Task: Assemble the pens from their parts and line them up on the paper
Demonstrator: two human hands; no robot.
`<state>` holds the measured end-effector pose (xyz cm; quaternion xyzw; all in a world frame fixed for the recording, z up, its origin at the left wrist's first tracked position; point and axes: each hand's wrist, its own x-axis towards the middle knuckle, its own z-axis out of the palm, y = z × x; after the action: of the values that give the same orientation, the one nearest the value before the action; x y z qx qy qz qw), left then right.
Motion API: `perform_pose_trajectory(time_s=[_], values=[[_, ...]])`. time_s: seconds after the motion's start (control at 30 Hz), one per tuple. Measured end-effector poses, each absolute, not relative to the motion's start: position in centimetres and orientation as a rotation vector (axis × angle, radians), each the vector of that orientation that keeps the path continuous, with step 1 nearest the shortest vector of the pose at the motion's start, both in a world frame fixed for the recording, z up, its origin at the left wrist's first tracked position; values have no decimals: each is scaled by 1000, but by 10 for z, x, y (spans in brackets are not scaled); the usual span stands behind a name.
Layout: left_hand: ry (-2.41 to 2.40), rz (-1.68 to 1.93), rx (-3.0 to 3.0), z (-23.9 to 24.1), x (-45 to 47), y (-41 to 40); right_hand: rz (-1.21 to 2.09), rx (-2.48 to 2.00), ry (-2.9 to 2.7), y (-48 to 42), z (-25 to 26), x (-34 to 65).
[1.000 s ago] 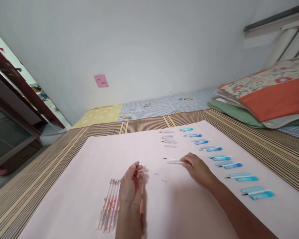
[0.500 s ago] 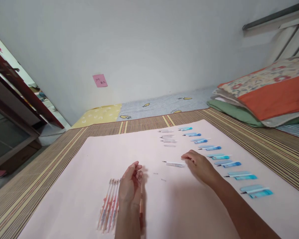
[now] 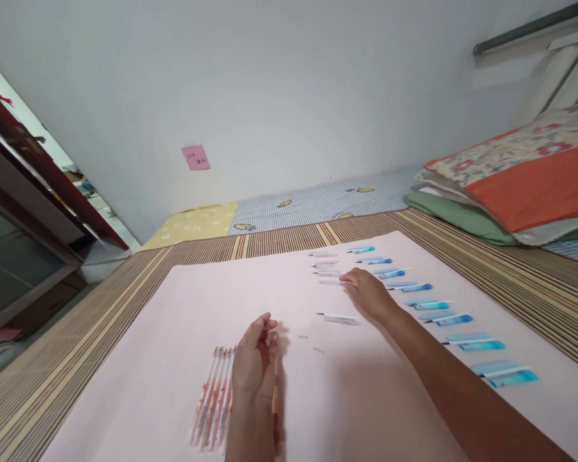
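Note:
My right hand (image 3: 366, 294) reaches to the far part of the pink sheet. Its thumb and forefinger are closed at the right end of a clear pen part (image 3: 329, 283). Nearer to me lies a dark-tipped refill beside a clear printed barrel (image 3: 340, 319). Two tiny pieces that look like springs, one spring (image 3: 303, 337) and another spring (image 3: 318, 350), lie below it. My left hand (image 3: 255, 359) hovers with loosely curled, parted fingers and nothing visible in it. A bundle of pink-patterned pens (image 3: 212, 401) lies beside it, partly hidden by the wrist.
Several blue pen sets (image 3: 446, 318) run in a diagonal row along the right side of the pink sheet (image 3: 125, 359). More clear pen parts (image 3: 325, 264) lie at the back. A striped mat (image 3: 139, 273) lies beneath; folded bedding (image 3: 525, 179) sits at the back right.
My right hand has moved away from the clear barrel and refill, up and slightly left to the clear pen part farther back. My left hand has kept its pose.

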<state>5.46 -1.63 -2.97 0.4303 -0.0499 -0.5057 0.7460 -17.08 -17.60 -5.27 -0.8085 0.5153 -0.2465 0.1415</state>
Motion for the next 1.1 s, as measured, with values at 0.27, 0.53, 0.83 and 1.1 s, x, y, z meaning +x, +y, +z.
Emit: perform_pose_trajectory(time_s=[0.27,0.53,0.83,1.1], values=[[-115,-1113,935,-34,56,-18,-655,-2309,1546,-199,-80,-152],[-176,-1151,918,-43,48,-20,-765,-2196,1457,-193,-75,-149],[-256,-1158,999,-39,18,-23,-938,-2012,996,-96,-34,-127],[-370,-1055,964,-38,12,-20,-1086,-1812,864,-68,-24,-109]])
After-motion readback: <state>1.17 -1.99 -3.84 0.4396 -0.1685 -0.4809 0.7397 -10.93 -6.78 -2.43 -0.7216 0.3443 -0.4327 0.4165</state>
